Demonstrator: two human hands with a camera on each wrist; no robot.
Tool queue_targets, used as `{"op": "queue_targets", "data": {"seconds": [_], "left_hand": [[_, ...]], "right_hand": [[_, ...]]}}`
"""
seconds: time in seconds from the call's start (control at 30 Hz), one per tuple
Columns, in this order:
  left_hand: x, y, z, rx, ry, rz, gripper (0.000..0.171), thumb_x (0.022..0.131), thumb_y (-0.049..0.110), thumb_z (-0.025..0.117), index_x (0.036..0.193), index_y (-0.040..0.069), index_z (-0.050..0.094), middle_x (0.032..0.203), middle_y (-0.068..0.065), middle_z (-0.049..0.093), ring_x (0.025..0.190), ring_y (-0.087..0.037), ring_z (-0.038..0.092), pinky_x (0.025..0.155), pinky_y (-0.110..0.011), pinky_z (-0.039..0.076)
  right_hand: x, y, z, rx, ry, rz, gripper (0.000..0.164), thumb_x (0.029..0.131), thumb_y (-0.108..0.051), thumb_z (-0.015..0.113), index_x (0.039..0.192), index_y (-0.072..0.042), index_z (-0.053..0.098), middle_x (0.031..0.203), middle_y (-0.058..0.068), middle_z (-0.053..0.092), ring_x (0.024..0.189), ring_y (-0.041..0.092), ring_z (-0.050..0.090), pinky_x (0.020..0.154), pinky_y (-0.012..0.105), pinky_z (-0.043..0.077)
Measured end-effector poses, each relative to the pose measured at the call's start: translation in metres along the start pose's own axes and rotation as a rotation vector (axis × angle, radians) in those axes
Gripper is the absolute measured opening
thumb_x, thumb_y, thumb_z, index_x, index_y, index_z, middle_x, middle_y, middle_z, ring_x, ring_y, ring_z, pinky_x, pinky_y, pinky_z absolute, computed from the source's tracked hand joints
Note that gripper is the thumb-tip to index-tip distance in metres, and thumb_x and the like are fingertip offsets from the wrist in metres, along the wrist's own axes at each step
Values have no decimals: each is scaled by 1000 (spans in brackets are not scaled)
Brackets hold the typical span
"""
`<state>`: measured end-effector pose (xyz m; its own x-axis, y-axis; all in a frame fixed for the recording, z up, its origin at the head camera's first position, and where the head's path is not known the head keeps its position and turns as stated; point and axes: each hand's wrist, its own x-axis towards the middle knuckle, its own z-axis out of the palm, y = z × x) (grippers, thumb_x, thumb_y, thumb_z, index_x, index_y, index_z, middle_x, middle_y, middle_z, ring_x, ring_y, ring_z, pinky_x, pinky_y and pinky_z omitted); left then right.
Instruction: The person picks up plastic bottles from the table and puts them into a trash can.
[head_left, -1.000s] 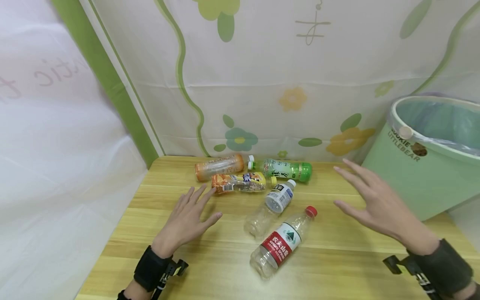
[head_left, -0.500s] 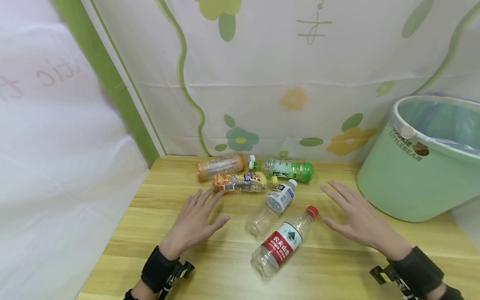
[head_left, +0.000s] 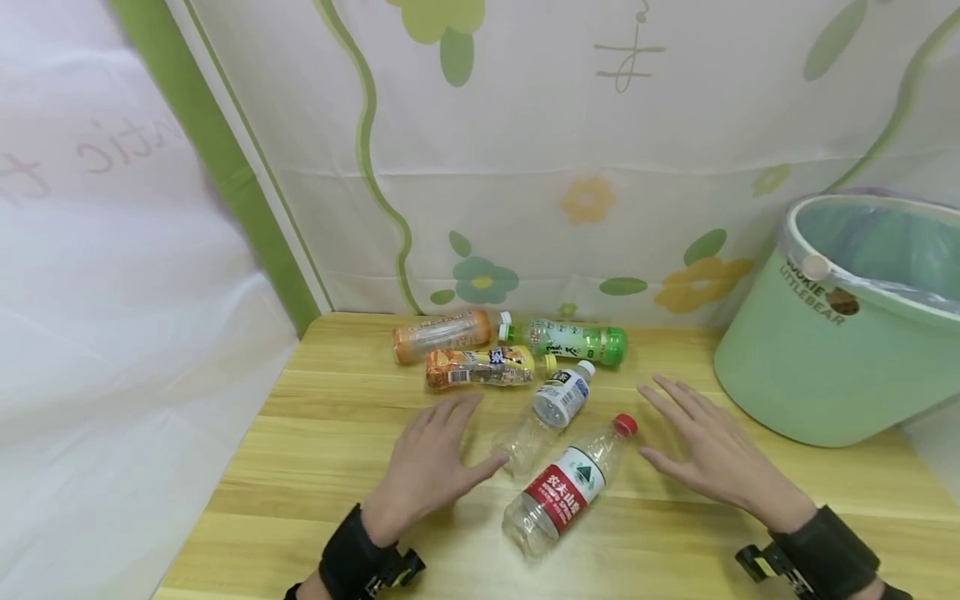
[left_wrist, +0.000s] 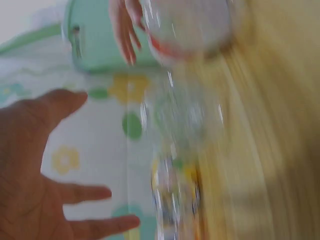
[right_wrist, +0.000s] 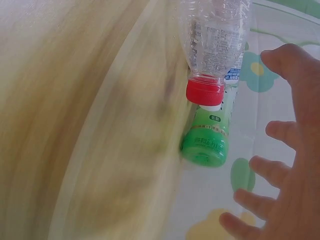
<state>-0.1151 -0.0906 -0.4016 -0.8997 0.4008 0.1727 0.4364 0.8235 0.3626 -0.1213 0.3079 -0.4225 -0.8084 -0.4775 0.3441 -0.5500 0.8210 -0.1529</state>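
My left hand [head_left: 431,462] is open, fingers spread, its thumb tip overlapping the base of a clear bottle [head_left: 562,398] with a white cap and pale label. My right hand [head_left: 708,446], also open and holding nothing, is just right of the red cap of a clear water bottle [head_left: 566,490] with a red and white label. Behind these lie a yellow-capped bottle with an orange label [head_left: 480,367], an orange-labelled bottle [head_left: 442,335] and a green bottle [head_left: 573,342]. In the right wrist view the red cap [right_wrist: 205,91] is close beyond my spread fingers.
At the right stands a mint-green trash bin [head_left: 825,367] lined with a clear bag. The wooden table [head_left: 300,467] ends at the back against a white curtain [head_left: 480,208] with flower prints. Another white sheet [head_left: 112,375] hangs on the left.
My left hand has moved right, away from the orange-labelled bottles toward the clear ones. My right hand has moved left and down, from beside the bin to near the red cap. The bottles have stayed put.
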Motion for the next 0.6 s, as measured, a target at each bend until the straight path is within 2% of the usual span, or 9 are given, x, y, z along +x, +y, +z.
{"op": "queue_targets", "data": {"seconds": [0.13,0.27,0.37,0.5,0.6], "left_hand": [[1,31,9,-33,-39,-18,93,85,75,62,152,11,46,144,-17,53,129,-40,51,95,-62,47],[2,57,21,-6,-103,-7,96,82,83,56,148,13,50,138,-13,54,119,-34,56,81,-53,56],[1,70,28,42,-78,5,97,79,85,57,144,13,52,131,-12,51,108,-30,54,72,-42,57],[-3,81,32,128,-8,43,98,77,85,61,142,11,52,131,-12,47,106,-28,50,75,-35,54],[-9,91,36,161,-23,75,101,76,89,54,142,12,50,131,-11,48,106,-26,50,80,-34,54]], "right_hand": [[-1,0,0,-1,2,-1,87,86,-44,79,157,-13,40,160,20,32,137,51,37,104,70,33],[-2,-1,0,-1,11,-7,87,85,-44,79,157,-12,40,160,20,33,137,51,37,105,69,32],[-2,-2,0,0,16,-10,88,85,-44,79,157,-12,40,159,20,33,136,51,37,106,68,32],[-3,-2,-1,-3,22,-20,89,84,-42,80,157,-11,39,158,21,35,135,52,39,105,68,34],[-3,-1,-3,-13,31,-21,90,83,-41,81,157,-12,40,156,22,37,133,52,41,101,69,36]]}}
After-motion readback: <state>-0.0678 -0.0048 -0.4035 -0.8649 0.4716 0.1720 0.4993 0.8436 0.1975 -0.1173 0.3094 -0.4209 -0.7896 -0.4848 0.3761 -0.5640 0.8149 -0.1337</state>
